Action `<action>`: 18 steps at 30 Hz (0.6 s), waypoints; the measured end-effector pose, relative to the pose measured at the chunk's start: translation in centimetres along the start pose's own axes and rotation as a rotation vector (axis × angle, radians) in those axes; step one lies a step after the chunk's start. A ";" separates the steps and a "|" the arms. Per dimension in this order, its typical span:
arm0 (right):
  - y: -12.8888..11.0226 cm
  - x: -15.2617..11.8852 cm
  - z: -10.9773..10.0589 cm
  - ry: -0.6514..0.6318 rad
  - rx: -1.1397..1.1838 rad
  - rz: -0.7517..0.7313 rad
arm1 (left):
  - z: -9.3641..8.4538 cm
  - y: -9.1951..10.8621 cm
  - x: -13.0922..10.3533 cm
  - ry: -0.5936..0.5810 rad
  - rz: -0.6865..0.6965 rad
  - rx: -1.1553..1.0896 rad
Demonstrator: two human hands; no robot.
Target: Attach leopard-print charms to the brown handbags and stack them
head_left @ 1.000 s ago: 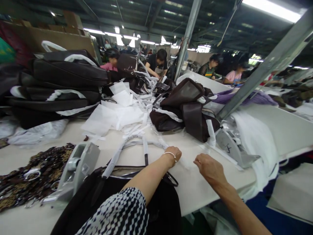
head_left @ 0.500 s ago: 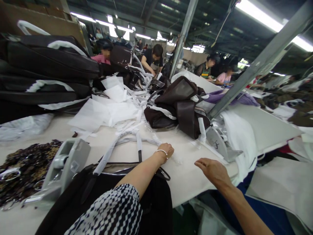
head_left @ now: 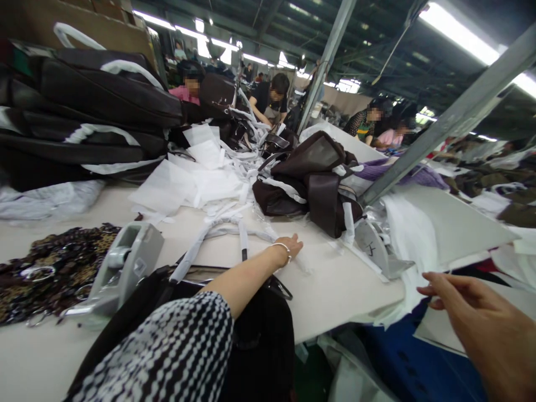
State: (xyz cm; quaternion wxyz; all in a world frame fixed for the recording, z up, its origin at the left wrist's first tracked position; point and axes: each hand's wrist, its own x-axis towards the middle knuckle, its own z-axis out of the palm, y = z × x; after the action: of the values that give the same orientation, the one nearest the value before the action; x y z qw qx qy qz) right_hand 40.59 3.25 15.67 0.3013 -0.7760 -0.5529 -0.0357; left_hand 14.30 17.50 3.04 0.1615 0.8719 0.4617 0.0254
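Note:
My left hand (head_left: 288,245) reaches out over the white table beyond the black bag (head_left: 263,340). Its fingers are partly spread, and a scrap of clear plastic film (head_left: 306,267) lies beside it. The bag's wrapped handles (head_left: 192,254) stand up left of my forearm, and its zipped mouth faces upward. My right hand (head_left: 473,312) hangs past the table's right edge, over a blue container (head_left: 402,352). Its thumb and fingertips come close together in a loose pinch; anything between them is hidden.
A grey tape dispenser (head_left: 129,262) stands beside a heap of dark chains and rings (head_left: 54,262). White sheets (head_left: 167,184) and brown bags (head_left: 326,190) lie farther back. Bags (head_left: 109,95) are stacked at left. A metal post (head_left: 439,106) slants at right; several people work behind.
My right hand has moved right, from above the table to beyond its edge. My left hand stays near the same spot, its fingers now less curled. The view has shifted slightly.

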 end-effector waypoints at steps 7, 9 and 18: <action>-7.4 -8.4 6.2 -0.236 0.454 -0.237 | -4.5 0.7 -11.2 -0.095 0.205 -1.039; -9.3 -10.0 8.2 -0.364 0.534 -0.366 | -5.1 0.5 -14.9 -0.045 0.139 -1.351; -12.4 -11.0 10.2 -0.705 0.501 -0.533 | -1.0 -1.8 -23.1 0.391 -0.300 -1.592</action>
State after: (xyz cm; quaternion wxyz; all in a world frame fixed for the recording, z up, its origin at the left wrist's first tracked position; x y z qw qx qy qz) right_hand 22.57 1.84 8.40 0.2537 -0.4766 -0.7915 0.2863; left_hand -0.53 -0.11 5.88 0.6482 0.4060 0.4368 0.4734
